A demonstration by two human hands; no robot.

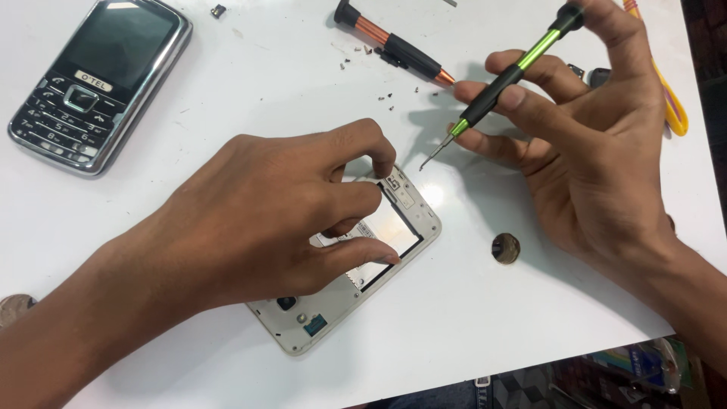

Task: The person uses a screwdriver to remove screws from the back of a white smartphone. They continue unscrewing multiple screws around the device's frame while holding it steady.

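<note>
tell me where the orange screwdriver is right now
In the head view the orange screwdriver lies on the white table at the top centre, just left of the right hand holding the green screwdriver, with tiny screws scattered beside it.

Hands [257,220] on opened phone [356,280], screwdriver [500,79]

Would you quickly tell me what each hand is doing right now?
Left hand: fingertips pressed on the opened white phone frame.
Right hand: closed on a green-and-black screwdriver.
</note>
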